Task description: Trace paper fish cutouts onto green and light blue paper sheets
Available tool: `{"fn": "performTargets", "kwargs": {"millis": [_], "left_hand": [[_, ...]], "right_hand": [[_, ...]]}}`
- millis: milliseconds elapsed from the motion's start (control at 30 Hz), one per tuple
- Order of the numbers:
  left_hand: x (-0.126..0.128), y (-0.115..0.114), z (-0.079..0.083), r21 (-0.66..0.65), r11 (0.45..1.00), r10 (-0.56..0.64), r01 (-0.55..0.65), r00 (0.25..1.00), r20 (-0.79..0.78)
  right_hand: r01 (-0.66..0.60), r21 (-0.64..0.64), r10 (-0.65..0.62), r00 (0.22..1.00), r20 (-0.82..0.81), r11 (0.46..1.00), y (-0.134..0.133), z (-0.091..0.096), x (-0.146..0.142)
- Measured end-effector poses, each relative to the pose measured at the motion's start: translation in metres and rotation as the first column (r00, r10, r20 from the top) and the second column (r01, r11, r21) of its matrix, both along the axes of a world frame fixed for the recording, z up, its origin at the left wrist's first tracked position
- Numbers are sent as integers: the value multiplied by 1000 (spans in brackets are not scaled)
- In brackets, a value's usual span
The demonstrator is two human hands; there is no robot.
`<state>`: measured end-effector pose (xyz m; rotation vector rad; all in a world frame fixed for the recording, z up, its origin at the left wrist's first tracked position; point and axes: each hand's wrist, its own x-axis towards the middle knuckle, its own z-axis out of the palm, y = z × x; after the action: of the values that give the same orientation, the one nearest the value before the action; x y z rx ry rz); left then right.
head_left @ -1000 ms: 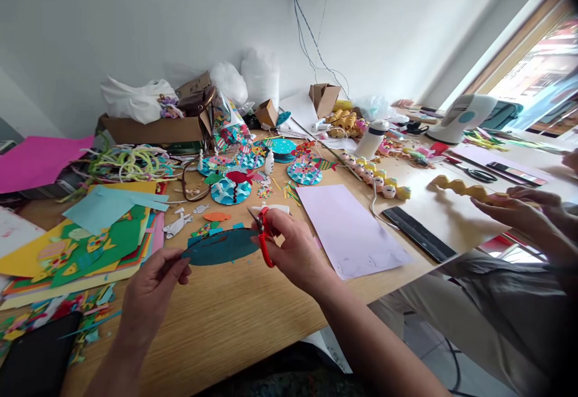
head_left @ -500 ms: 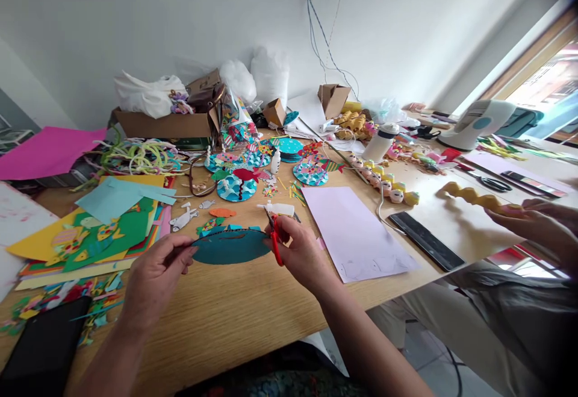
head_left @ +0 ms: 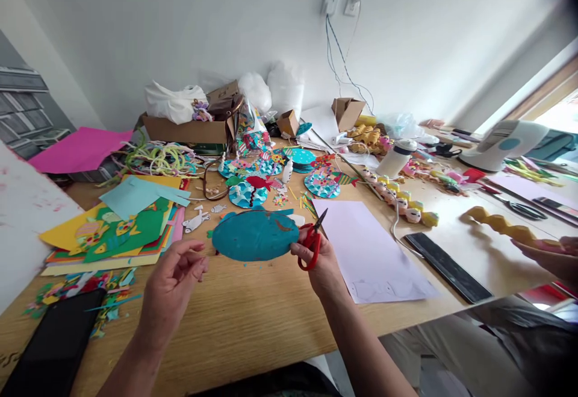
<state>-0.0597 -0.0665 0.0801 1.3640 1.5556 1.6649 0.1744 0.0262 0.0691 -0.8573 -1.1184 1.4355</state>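
My right hand (head_left: 318, 264) grips red-handled scissors (head_left: 311, 251) with the blades pointing up and away. Between its thumb and fingers it also pinches the right edge of a blue paper disc (head_left: 253, 235), tilted above the table so its flat face shows. A brown curved mark lies near the disc's upper right. My left hand (head_left: 174, 273) hovers left of the disc, apart from it, fingers loosely curled and holding nothing. Behind the disc are small white fish cutouts (head_left: 197, 221) and a decorated blue-and-white disc (head_left: 248, 194) bearing a red paper fish (head_left: 259, 183).
Coloured paper sheets (head_left: 58, 237), scraps and a black phone (head_left: 58, 337) lie on the left. Right of my hands are a lilac sheet (head_left: 361, 240) and a black bar-shaped object (head_left: 447, 267). A co-worker's hands (head_left: 542, 255) hold a yellow bumpy strip (head_left: 501, 225) at far right.
My left hand has let go of the disc's left edge. The disc, now in my right hand alone, has tipped to show its face. The view has shifted left.
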Motion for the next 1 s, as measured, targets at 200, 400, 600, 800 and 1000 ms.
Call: {"fn": "performTargets", "kwargs": {"millis": [200, 400, 600, 800, 1000], "left_hand": [[14, 0, 10, -7, 1000, 12, -12, 999, 37], [21, 3, 16, 40, 999, 4, -7, 998, 65], [28, -2, 17, 161, 986, -31, 39, 998, -51], [42, -12, 23, 247, 966, -5, 77, 960, -280], [51, -21, 20, 317, 940, -66, 125, 980, -189]], "right_hand": [[-15, 17, 15, 1000, -16, 1000, 3, -11, 0], [-34, 10, 34, 999, -30, 999, 6, -18, -1], [-68, -31, 64, 989, -132, 997, 10, -25, -5], [-90, -35, 85, 988, -131, 995, 13, -32, -2], [32, 256, -79, 981, 178, 966, 17, -29, -1]]}}
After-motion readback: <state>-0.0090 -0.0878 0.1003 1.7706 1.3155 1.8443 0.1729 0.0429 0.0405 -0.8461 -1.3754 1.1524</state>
